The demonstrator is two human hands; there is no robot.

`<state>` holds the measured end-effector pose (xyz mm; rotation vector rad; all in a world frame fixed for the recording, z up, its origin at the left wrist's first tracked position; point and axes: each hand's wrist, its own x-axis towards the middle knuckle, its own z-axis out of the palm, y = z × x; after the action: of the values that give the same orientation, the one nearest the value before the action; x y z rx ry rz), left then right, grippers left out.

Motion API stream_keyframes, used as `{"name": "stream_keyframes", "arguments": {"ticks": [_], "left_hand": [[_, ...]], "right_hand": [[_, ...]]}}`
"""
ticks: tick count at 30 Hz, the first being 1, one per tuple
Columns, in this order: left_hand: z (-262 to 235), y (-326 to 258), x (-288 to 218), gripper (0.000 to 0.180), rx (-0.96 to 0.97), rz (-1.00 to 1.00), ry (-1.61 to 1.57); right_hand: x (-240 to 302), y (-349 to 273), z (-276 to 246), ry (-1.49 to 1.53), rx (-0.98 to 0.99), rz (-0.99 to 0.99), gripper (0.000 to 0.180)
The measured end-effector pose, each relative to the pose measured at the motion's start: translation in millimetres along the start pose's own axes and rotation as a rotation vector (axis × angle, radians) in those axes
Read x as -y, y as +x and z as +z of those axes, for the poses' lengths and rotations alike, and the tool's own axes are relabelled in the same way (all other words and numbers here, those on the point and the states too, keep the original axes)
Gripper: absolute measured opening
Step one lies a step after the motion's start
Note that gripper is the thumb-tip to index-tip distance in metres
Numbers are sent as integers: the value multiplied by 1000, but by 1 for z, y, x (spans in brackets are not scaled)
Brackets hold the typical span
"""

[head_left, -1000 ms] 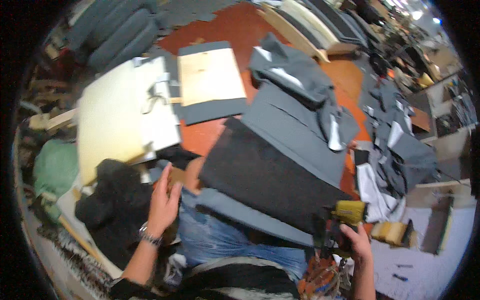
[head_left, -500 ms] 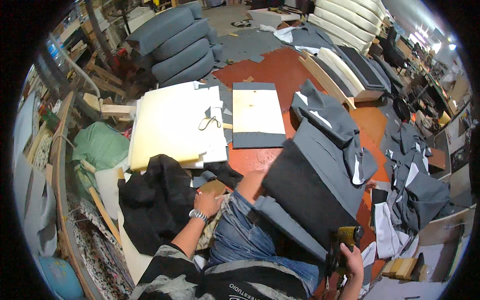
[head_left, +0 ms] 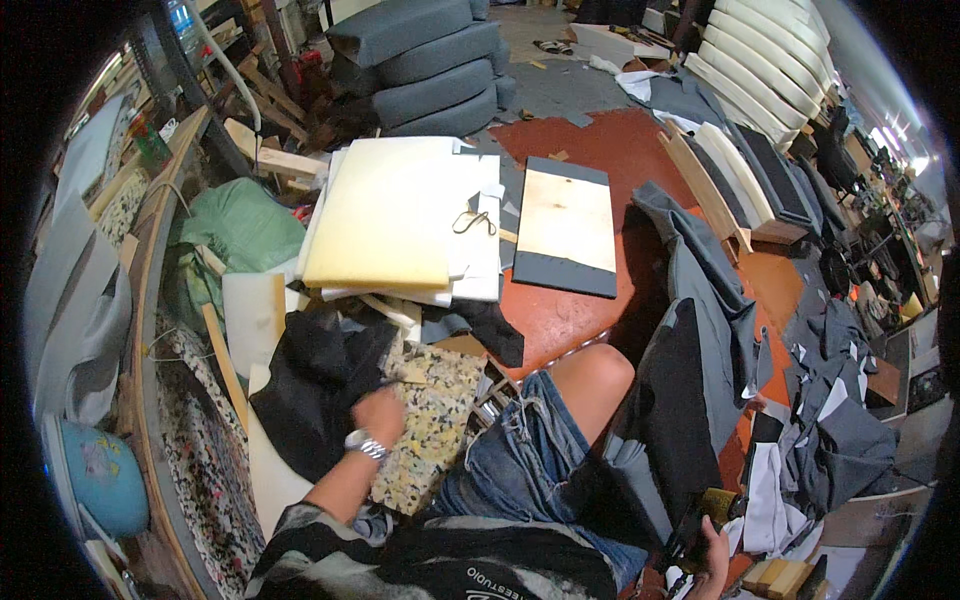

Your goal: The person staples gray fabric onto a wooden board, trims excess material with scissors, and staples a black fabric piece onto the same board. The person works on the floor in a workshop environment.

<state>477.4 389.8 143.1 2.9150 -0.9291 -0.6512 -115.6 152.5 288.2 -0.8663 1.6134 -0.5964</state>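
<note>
My left hand (head_left: 380,418), with a watch at the wrist, is over the left edge of a block of speckled foam (head_left: 430,425). Motion smears its fingers, so I cannot make out whether it grips anything. A crumpled black cloth (head_left: 320,385) lies just left of that hand. At the lower right my right hand (head_left: 714,552) is wrapped round a black and gold staple gun (head_left: 712,505), pointing down and partly in shadow. Beside my raised knee, grey upholstery fabric with black backing (head_left: 672,420) drapes over something hidden.
Ahead lie stacked cream foam sheets (head_left: 385,215) with scissors (head_left: 475,222) on top, and a wooden panel with grey ends (head_left: 567,225). Grey cushions (head_left: 440,65) are piled behind. A green sack (head_left: 235,235) is at left. Fabric scraps (head_left: 835,420) lie at right.
The view has turned left. My left hand has moved back toward me from a brown piece to the speckled foam, now more exposed. My right hand keeps the staple gun low; the draped fabric has shifted.
</note>
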Motion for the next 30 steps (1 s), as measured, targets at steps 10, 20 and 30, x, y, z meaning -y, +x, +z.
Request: {"name": "stream_keyframes", "arguments": {"ticks": [10, 20, 30], "left_hand": [[98, 46, -89, 52, -106, 756, 338], [57, 73, -93, 44, -48, 577, -106], [85, 58, -107, 18, -192, 736, 192]], "right_hand": [[-3, 8, -8, -25, -14, 10, 43], [-9, 14, -13, 5, 39, 4, 45], [-13, 18, -17, 44, 68, -1, 39]]}}
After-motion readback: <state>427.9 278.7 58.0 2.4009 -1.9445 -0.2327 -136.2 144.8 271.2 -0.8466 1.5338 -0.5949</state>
